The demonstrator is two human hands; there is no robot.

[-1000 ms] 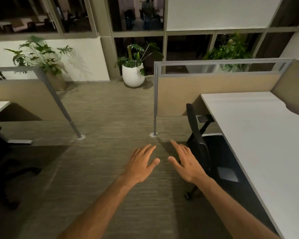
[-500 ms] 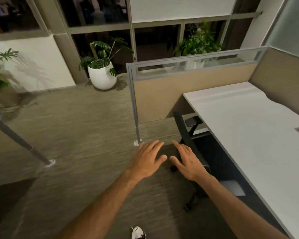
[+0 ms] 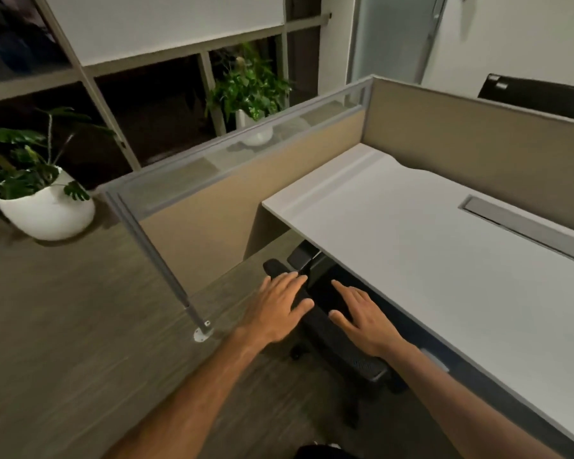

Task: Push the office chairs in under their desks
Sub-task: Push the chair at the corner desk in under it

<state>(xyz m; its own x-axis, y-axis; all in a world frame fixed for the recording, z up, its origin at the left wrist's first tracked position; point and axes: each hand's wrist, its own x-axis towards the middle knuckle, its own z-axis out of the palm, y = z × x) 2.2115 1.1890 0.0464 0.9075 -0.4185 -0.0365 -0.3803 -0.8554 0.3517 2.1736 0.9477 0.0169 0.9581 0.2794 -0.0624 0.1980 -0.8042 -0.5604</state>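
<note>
A black office chair stands at the front edge of a white desk, its seat mostly hidden under the desktop. Its backrest top runs diagonally between my hands. My left hand lies flat with straight fingers over the upper end of the backrest. My right hand is spread with straight fingers just over the backrest on the desk side. Whether either palm touches the chair is unclear. One armrest shows beneath the desk edge.
A beige partition with a grey frame walls the desk on the left and back; its post foot stands on the carpet near my left wrist. A white planter sits at the left. A grey cable tray is set in the desktop.
I have stepped closer and turned right. Both hands moved from the air over the carpet to the chair's backrest, fingers still straight.
</note>
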